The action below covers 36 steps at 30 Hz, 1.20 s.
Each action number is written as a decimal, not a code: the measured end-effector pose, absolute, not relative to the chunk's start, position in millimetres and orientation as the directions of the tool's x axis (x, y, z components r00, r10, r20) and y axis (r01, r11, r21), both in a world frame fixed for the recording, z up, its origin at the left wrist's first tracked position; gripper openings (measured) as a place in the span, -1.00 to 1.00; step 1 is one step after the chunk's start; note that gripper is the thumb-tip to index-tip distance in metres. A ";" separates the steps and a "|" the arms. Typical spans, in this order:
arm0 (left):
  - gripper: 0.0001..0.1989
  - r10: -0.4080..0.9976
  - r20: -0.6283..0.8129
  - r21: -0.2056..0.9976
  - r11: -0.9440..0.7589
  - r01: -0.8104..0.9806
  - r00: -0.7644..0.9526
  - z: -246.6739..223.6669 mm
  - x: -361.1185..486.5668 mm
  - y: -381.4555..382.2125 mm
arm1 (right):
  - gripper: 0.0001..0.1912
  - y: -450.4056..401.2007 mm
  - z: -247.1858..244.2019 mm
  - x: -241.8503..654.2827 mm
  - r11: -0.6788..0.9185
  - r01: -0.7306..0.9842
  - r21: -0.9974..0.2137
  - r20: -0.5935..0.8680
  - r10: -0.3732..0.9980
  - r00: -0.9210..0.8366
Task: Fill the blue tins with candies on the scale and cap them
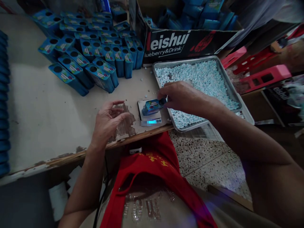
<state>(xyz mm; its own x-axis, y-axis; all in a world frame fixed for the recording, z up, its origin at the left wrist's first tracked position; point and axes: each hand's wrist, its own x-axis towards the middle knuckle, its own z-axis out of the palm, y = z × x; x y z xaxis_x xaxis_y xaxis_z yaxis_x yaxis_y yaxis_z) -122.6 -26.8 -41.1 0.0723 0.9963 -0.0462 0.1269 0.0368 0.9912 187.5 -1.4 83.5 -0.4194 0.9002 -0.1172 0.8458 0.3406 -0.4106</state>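
A small blue candy box [152, 107], with a printed label and a dark round hole at its right end, rests on a small digital scale [156, 117] with a lit display. My right hand [181, 96] is over the hole end of this box, its fingertips pinched together; what they hold, if anything, is hidden. Under and beyond that hand lies a metal tray [185, 129] of pale blue and white tablets [201, 74]. My left hand [110, 118] hovers left of the scale, fingers curved and apart, holding nothing.
Several similar blue boxes [95, 52] stand grouped at the back left, and a stack of them [3, 104] lines the left edge. A black carton [178, 44] holding more boxes sits behind the tray. Red plastic stools [266, 77] are at the right. The wooden table edge [142, 135] is worn.
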 end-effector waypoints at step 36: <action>-0.27 0.934 0.089 0.871 -0.242 0.429 0.345 8.0 -62.0 -22.7 | -0.86 -46.0 -15.9 308.3 -0.066 0.822 -0.566 -0.073 0.997 0.030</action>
